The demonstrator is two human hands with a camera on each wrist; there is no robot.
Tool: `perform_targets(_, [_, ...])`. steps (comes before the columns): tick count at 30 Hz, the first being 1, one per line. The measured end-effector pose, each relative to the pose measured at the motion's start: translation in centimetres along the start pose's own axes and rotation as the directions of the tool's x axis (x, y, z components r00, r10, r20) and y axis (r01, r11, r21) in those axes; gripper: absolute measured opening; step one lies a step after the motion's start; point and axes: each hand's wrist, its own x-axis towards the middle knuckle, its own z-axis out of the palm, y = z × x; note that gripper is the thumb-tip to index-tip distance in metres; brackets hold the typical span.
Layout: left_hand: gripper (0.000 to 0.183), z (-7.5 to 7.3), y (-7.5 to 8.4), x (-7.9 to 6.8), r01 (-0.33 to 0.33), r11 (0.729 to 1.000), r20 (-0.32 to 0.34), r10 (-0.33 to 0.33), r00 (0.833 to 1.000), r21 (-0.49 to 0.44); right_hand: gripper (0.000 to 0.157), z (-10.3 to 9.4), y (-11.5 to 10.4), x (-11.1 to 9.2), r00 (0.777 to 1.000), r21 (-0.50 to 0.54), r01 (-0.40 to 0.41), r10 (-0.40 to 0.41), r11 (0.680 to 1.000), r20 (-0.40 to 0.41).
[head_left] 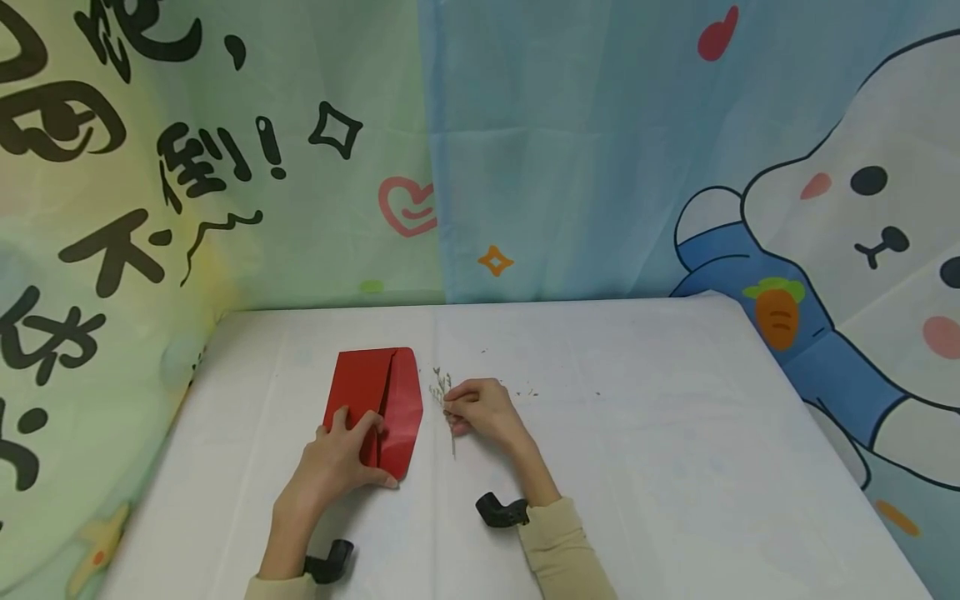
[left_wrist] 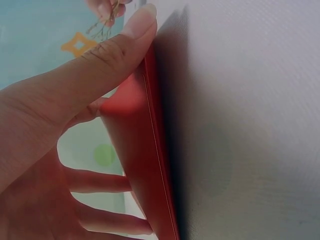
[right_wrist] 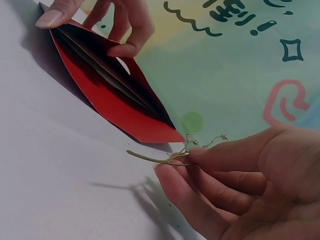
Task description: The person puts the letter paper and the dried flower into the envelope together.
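Observation:
A red paper envelope lies on the white table with its flap folded out to the right. My left hand grips it, thumb at the near edge and fingers over the top. In the right wrist view the mouth of the envelope gapes, and pale paper edges show inside. Just right of the flap, my right hand pinches a thin dried flower sprig between thumb and fingers. The bare stem points toward the envelope in the right wrist view, apart from it.
Small dry crumbs are scattered on the white tablecloth to the right of the sprig. Printed cloth curtains hang behind the table and along its left side. Black wrist mounts stick out near both sleeves.

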Motion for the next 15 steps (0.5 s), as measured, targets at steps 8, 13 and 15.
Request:
perform_targets(8, [0.078,-0.1,-0.1,0.0,-0.010,1.000,-0.007,0.010,1.000,0.006,0.014,1.0,-0.3,0.3,1.000,0.010,0.010,-0.011,1.000,0.012])
perform_targets(13, [0.078,0.0,-0.3,0.1,-0.013,1.000,-0.009,0.013,1.000,0.009,0.018,1.6,-0.3,0.6,1.000,0.004,0.010,-0.010,1.000,0.012])
perform_targets(15, [0.077,0.0,-0.3,0.1,-0.014,1.000,-0.012,0.014,1.000,0.008,0.019,1.8,-0.4,0.7,1.000,0.002,0.011,-0.011,1.000,0.015])
